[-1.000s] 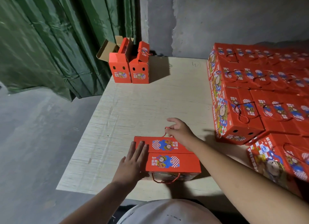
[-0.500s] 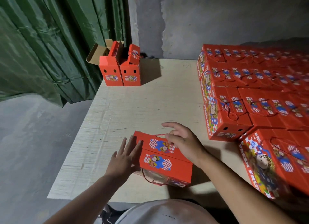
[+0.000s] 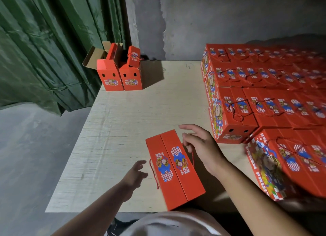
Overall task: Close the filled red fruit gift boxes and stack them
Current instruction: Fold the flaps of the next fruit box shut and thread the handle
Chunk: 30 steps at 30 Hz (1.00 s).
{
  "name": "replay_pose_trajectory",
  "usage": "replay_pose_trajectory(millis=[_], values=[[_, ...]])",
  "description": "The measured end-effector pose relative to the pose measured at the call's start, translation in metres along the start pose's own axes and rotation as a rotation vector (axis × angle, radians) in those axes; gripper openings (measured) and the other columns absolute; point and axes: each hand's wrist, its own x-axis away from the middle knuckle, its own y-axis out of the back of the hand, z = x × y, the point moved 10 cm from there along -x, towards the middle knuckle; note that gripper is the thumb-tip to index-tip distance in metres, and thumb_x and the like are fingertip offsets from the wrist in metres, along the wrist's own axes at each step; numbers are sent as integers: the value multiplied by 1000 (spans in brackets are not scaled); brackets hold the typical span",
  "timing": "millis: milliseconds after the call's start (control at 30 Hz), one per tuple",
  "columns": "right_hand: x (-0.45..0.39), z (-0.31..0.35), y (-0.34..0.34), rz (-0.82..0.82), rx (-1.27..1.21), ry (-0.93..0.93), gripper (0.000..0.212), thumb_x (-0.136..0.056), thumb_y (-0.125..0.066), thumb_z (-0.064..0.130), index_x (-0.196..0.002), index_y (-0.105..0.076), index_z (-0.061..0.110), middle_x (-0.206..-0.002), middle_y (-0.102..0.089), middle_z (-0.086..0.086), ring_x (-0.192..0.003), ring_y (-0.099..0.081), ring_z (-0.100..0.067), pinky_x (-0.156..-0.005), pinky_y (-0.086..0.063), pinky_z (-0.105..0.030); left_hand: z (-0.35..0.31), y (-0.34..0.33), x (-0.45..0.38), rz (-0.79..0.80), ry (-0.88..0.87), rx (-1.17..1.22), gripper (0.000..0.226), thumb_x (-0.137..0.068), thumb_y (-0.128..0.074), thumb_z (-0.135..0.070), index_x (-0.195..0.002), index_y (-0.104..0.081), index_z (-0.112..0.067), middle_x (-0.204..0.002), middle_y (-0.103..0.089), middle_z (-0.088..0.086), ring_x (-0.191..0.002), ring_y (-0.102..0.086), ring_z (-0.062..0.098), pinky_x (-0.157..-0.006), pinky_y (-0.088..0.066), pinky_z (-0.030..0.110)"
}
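A green curtain (image 3: pixel 44 47) hangs at the far left, above a grey floor (image 3: pixel 26 147). At the far left corner of the pale wooden table (image 3: pixel 123 121) stand two red boxes (image 3: pixel 120 77) side by side, the left one with its flaps open. Nearer, the left hand (image 3: pixel 135 174) hovers just beside a closed red gift box (image 3: pixel 174 167), fingers loosely spread and holding nothing. The box lies at the near edge of the table, turned at an angle, its flaps shut and cord handles hanging at each side. The right hand (image 3: pixel 201 147) is at the box's far right edge, fingers curled at the red cord (image 3: pixel 192 156); whether they pinch it I cannot tell. To the right sits a stack of closed red boxes (image 3: pixel 264 94).
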Motion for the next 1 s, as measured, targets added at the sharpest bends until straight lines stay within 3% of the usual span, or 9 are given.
replay_pose_trajectory(millis=[133, 233, 333, 433, 533, 667, 767, 833, 1000], values=[[8, -5, 6, -26, -17, -3, 27, -105, -59, 12, -123, -72, 26, -77, -57, -7, -66, -49, -16, -68, -46, -23, -3, -8, -5, -8, -17, -17, 72, -98, -57, 4, -158, -37, -31, -166, -30, 13, -140, -47, 32, -100, -46, 45], [13, -7, 9, -34, -30, 1, 26, -104, -59, 12, -122, -73, 26, -78, -58, -6, -67, -50, -15, -69, -48, -22, -8, -12, -6, -27, -6, -28, 38, -98, -61, -5, -127, -61, -30, -148, -52, 7, -119, -59, 23, -96, -50, 47], [16, -9, 13, -58, -59, 1, 25, -104, -60, 11, -120, -74, 25, -78, -61, -5, -66, -52, -13, -67, -48, -21, -9, -16, -6, -31, 18, -20, 10, -98, -63, -12, -99, -71, -18, -114, -73, 5, -114, -64, 26, -92, -52, 48], [17, -9, 16, -77, -69, 5, 24, -104, -60, 11, -120, -74, 23, -78, -62, -5, -65, -53, -13, -66, -48, -18, -9, -9, 3, -40, 53, 33, 14, -97, -63, -17, -99, -76, -13, -106, -78, 2, -115, -65, 21, -96, -46, 46], [18, -8, 21, -100, -79, 11, 23, -104, -60, 12, -120, -73, 21, -79, -64, -5, -66, -53, -12, -67, -48, -17, -20, 11, 17, -11, 33, 178, 33, -88, -61, -39, -106, -73, -14, -103, -81, 2, -113, -68, 13, -102, -41, 51], [13, -5, 24, -114, -106, 15, 23, -104, -58, 10, -120, -73, 17, -79, -62, -8, -65, -52, -14, -64, -46, -17, -73, 46, 32, 9, -144, 372, 23, -78, -66, -41, -81, -73, -19, -92, -73, 8, -109, -70, 27, -103, -46, 50], [8, -4, 19, -107, -130, 15, 23, -104, -58, 7, -121, -72, 13, -79, -60, -10, -62, -51, -14, -60, -45, -18, -121, 54, 49, 66, -279, 479, 21, -86, -64, -35, -86, -69, -15, -99, -71, 9, -109, -70, 27, -109, -43, 54], [6, -4, 15, -101, -126, 18, 23, -104, -58, 7, -122, -71, 13, -79, -61, -11, -63, -52, -17, -61, -46, -24, -147, 38, 66, 142, -352, 448, 34, -86, -62, -39, -98, -76, -11, -115, -75, 14, -116, -70, 28, -105, -47, 49], [3, -8, 2, -68, -84, 5, 22, -103, -62, 10, -124, -68, 16, -79, -66, -14, -66, -58, -25, -63, -46, -34, -163, -7, 93, 203, -374, 391, 48, -78, -66, -41, -110, -77, -7, -121, -74, 19, -111, -70, 33, -106, -51, 48]])
